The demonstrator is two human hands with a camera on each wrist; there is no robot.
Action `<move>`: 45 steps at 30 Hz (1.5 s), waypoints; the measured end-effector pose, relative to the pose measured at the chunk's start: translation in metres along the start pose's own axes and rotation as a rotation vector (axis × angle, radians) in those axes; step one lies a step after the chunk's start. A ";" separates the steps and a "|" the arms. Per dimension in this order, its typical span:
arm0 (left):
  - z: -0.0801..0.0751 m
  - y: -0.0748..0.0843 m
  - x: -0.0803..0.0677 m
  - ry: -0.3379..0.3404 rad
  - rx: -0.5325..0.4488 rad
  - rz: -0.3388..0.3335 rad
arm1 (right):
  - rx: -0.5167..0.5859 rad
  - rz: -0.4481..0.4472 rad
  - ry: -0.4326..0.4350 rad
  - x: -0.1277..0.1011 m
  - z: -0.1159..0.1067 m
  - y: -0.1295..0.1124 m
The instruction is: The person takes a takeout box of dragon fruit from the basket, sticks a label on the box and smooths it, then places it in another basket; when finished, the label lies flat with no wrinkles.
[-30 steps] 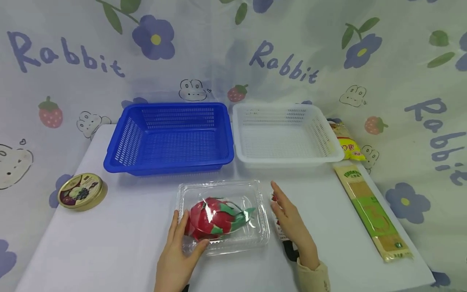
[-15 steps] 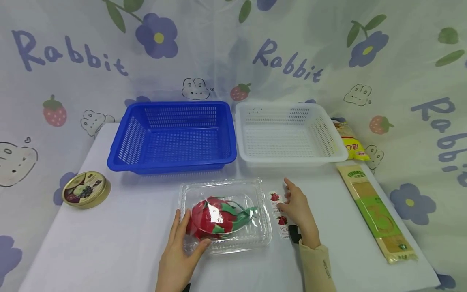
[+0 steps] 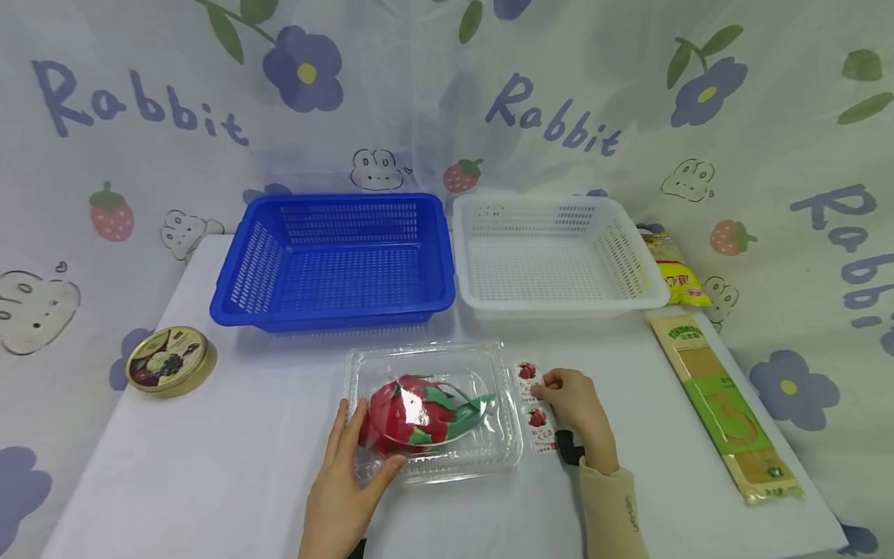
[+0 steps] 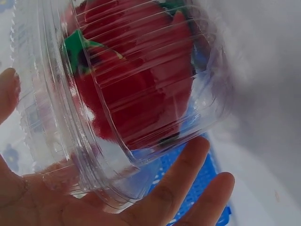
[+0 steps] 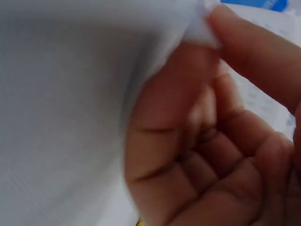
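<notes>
In the lower middle of the frame, left hand (image 3: 342, 485) flat against the clear box (image 3: 433, 411) with the red fruit (image 3: 408, 415), right hand (image 3: 576, 407) pinching the little packet (image 3: 532, 404), maybe slipping from so small a pinch.

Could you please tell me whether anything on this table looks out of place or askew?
Only the yellow packet stands out: it lies wedged behind the white basket at the table's edge, partly hidden. Nothing looks spilled or damaged.
</notes>
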State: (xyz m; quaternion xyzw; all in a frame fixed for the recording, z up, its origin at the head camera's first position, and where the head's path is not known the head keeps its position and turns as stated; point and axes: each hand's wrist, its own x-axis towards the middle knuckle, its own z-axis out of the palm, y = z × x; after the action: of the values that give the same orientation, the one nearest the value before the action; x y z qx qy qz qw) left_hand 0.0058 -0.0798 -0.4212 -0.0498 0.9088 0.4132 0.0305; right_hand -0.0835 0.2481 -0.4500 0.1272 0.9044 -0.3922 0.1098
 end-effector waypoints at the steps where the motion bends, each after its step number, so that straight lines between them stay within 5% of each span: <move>1: 0.000 0.000 0.000 0.001 -0.003 0.002 | 0.024 0.003 0.009 -0.002 -0.002 -0.002; 7: 0.002 0.003 -0.002 0.084 -0.031 0.058 | 0.209 0.018 0.149 -0.022 -0.016 -0.025; 13: 0.005 0.015 -0.007 0.304 -0.037 0.229 | 0.394 -0.063 0.202 -0.055 -0.022 -0.057; 18: 0.006 0.029 -0.009 0.421 -0.141 0.510 | 0.535 -0.215 0.109 -0.081 -0.013 -0.080; 22: 0.010 0.040 -0.008 0.382 -0.303 0.733 | 0.562 -0.334 -0.006 -0.095 -0.002 -0.093; 26: 0.017 0.049 -0.008 0.363 -0.378 0.854 | 0.572 -0.422 -0.109 -0.101 0.010 -0.101; 36: 0.023 0.054 -0.007 0.428 -0.325 0.889 | 0.593 -0.436 -0.211 -0.105 0.024 -0.104; 45: 0.024 0.051 -0.007 0.399 -0.358 0.879 | 0.555 -0.386 -0.179 -0.103 0.027 -0.102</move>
State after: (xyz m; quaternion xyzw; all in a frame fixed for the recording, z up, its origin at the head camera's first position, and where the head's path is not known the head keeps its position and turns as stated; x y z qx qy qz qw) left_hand 0.0069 -0.0279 -0.3987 0.2547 0.7470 0.5184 -0.3292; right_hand -0.0159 0.1466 -0.3680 -0.0561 0.7574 -0.6464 0.0735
